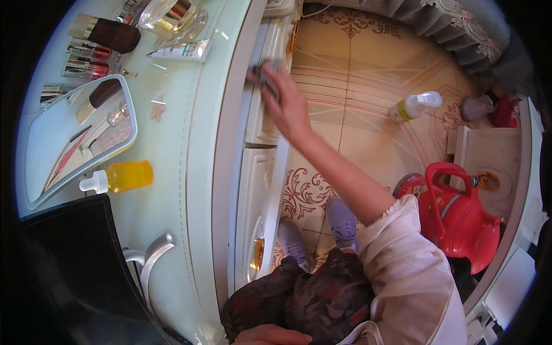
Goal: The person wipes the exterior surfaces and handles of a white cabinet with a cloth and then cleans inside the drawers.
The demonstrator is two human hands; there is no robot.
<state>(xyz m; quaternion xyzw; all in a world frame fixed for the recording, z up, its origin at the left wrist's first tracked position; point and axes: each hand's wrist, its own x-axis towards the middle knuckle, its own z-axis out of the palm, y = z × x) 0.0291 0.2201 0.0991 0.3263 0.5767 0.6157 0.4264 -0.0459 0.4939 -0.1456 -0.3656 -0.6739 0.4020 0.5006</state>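
My right hand [284, 101] is closed around a dark grey cloth [271, 79] and presses it against the edge below the glass-covered tabletop, by the upper part of a white cabinet front [264, 108]. Motion blurs the cloth and fingertips. At the bottom edge, my left hand [271, 335] lies near my lap, only partly in view; whether it holds anything is hidden. On the floor to the right stands a clear spray or pump bottle [405, 110] with a white top.
A mirror [82, 133], a yellow dropper bottle [129, 176], a white tube [181, 51], glass cosmetics containers [174, 19] and a black monitor [77, 267] are on the tabletop at left. A red thermos jug [459, 215] is at right, close to my right sleeve.
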